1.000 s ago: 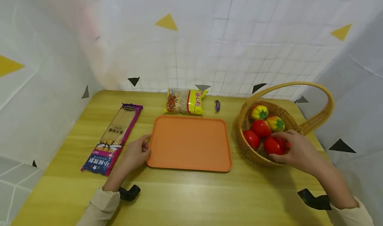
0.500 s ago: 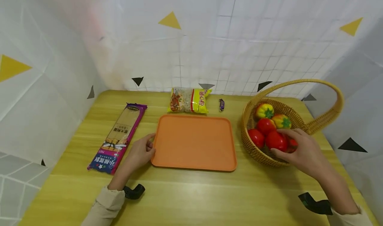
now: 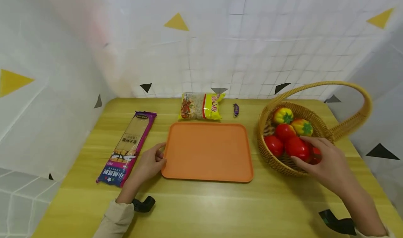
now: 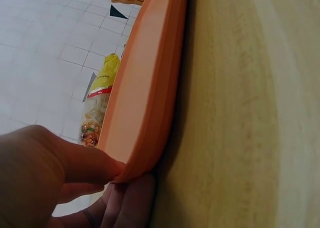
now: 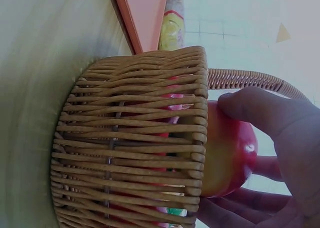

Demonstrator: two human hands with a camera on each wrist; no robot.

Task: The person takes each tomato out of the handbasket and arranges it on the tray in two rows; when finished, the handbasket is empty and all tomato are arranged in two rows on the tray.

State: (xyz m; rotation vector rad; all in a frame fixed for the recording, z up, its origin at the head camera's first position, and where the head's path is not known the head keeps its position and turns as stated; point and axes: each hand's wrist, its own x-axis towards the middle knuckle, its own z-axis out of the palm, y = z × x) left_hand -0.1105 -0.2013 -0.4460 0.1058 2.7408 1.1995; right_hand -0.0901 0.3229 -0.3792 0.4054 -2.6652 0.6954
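My left hand pinches the left rim of an orange tray on the table; the left wrist view shows thumb and fingers at the tray's corner. On the right, my right hand holds a glossy red apple with a yellow-green side, at the rim of a wicker basket. In the right wrist view the apple sticks out above the weave. Red fruits and yellow-red ones with green tops lie in the basket, one red fruit partly hidden by the right hand.
A purple-edged spaghetti packet lies left of the tray. Behind the tray are a yellow bag of pasta and a small purple-wrapped candy. The basket's tall handle arches over its back right. White sheeting surrounds the table.
The right hand has raised the apple slightly from among the other fruits, showing another red one beneath the hand. The left hand stays on the tray rim; the head view has shifted a little.
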